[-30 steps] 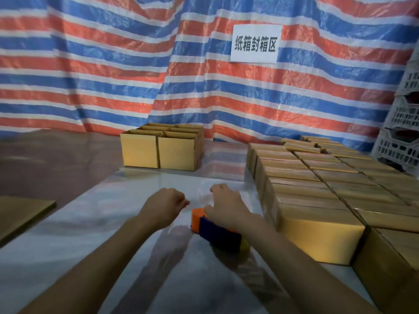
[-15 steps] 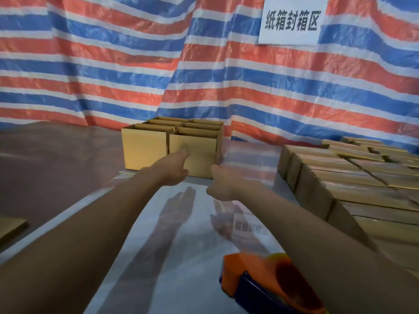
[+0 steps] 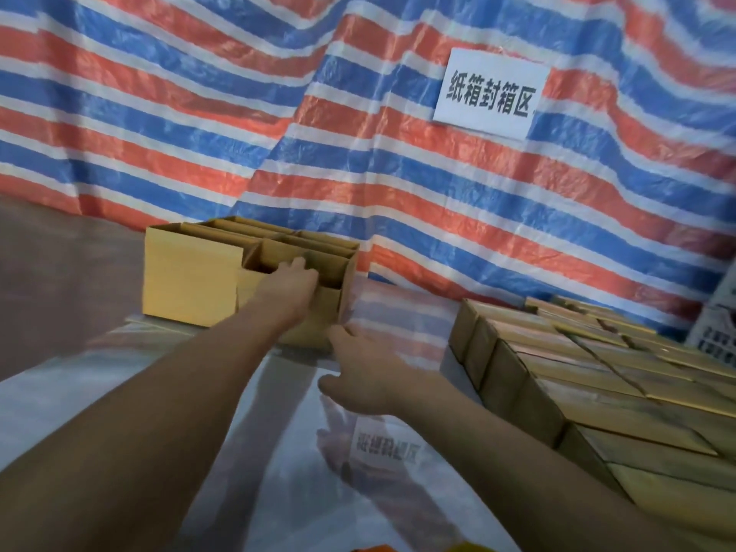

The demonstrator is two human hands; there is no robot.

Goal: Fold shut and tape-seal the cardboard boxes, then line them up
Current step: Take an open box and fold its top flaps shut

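Many sealed boxes (image 3: 597, 376) stand lined up at the right of the tabletop (image 3: 139, 392) — a few open boxes (image 3: 191, 280) wait at its far end. On the nearest one's rim lies the left grip (image 3: 292, 282), too blurred to tell whether it has closed; the right grip (image 3: 360, 372) is released, just beside that box.

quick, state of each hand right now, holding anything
Left hand: fingers over the front rim of an open box; grip cannot be told.
Right hand: open, holding nothing.
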